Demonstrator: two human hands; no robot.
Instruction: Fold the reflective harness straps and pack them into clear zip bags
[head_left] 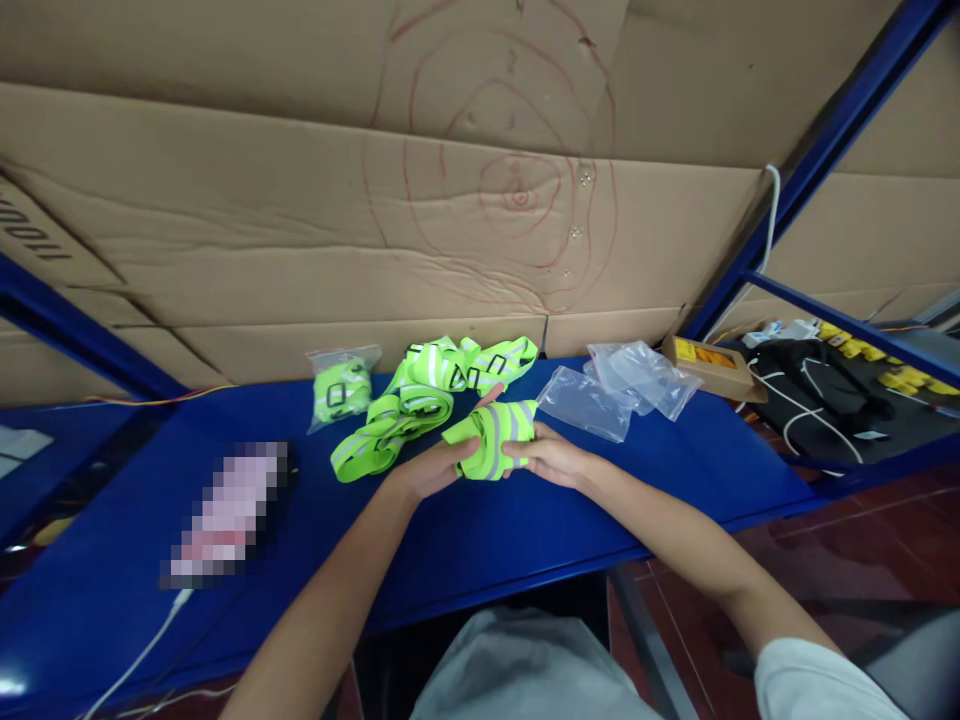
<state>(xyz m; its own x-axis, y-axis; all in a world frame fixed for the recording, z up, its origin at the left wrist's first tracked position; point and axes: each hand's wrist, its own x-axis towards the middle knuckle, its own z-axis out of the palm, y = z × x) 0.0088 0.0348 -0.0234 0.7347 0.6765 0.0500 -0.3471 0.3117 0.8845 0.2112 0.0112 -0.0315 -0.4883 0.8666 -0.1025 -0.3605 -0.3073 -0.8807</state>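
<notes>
A folded bundle of neon-green reflective strap (pixel 491 440) with grey stripes is held between my two hands above the blue table. My left hand (pixel 442 465) grips its left side, the thumb lying across the front. On the right side, my right hand (pixel 553 455) presses it with thumb and fingers. Just behind and to the left lies a loose pile of more green reflective straps (pixel 427 395) with black buckles. Left of that pile, a clear bag (pixel 341 388) contains another folded strap with a black buckle.
Several clear plastic bags (pixel 622 385) lie at the back right, beside a small cardboard box (pixel 712 368). A blurred-out device (pixel 232 515) with a white cable (pixel 139 655) is at the left. Cardboard (pixel 300 220) with red rings stands behind the blue table (pixel 525 540).
</notes>
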